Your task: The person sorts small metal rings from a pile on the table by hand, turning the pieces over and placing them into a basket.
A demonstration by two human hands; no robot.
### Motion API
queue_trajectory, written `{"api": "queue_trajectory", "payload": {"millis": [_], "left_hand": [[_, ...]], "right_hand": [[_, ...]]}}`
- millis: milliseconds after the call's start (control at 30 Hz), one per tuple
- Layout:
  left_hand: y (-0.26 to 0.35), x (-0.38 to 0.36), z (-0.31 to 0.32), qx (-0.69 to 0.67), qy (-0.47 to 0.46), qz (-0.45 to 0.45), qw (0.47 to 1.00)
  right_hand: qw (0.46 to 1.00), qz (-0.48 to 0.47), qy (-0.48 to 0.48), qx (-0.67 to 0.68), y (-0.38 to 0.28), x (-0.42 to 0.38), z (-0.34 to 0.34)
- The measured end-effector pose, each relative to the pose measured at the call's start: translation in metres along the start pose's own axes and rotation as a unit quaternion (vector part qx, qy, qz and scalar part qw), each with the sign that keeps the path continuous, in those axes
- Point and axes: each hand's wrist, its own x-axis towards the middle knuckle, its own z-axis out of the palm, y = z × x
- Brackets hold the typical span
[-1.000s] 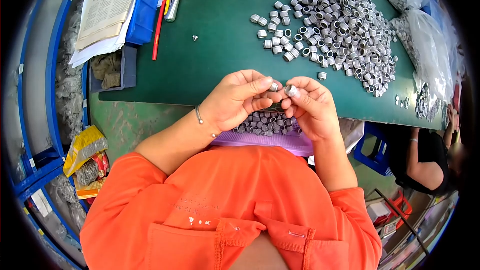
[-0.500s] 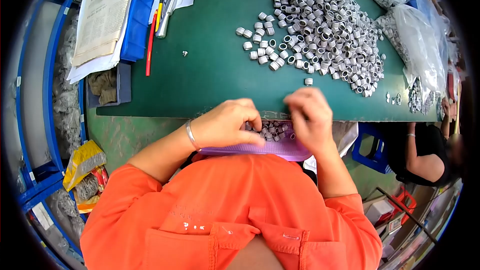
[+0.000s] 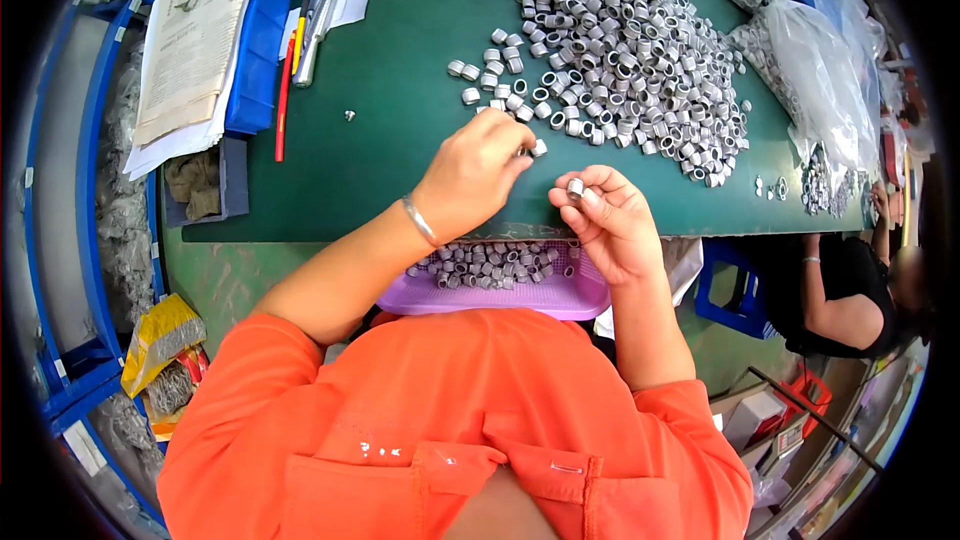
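Note:
My right hand (image 3: 615, 225) is raised at the table's near edge, pinching a short grey metal ring (image 3: 575, 189) between thumb and fingers. My left hand (image 3: 475, 175), with a silver bangle at its wrist, reaches over the table with its fingers closed at a second metal ring (image 3: 539, 148); its grip there is partly hidden. Just beyond it spreads a large heap of similar rings (image 3: 640, 60). Below both hands, at my lap, sits a purple basket (image 3: 560, 300) with many rings (image 3: 490, 265) in it.
The green table (image 3: 370, 170) bears pens (image 3: 282, 110) and a blue bin (image 3: 265, 50) with newspaper (image 3: 185, 50) at left. Plastic bags of parts (image 3: 815, 70) stand at right. A co-worker (image 3: 845, 295) sits at far right near a blue stool (image 3: 725, 285). Blue shelving (image 3: 90, 160) lines the left.
Both hands have moved from above the basket to the table. The right hand now holds a ring, and the left is at another in front of the heap. More of the basket's contents show.

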Motion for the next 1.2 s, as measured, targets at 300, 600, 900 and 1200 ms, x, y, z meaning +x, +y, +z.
{"api": "queue_trajectory", "payload": {"millis": [300,600,900,1200], "left_hand": [[0.003,-0.040,-0.033,-0.496,-0.030,-0.376,0.782],[0.014,-0.044,-0.037,-0.484,0.006,-0.331,0.810],[0.012,-0.048,-0.030,-0.648,-0.026,-0.342,0.680],[0.004,-0.054,-0.030,-0.727,-0.007,-0.357,0.587]], "right_hand": [[0.816,-0.201,-0.074,-0.537,0.002,0.011,0.019],[0.824,-0.204,0.015,-0.528,0.020,0.032,0.028],[0.972,-0.067,-0.045,-0.221,0.017,0.008,0.033],[0.737,-0.268,0.039,-0.619,0.025,0.020,0.031]]}}
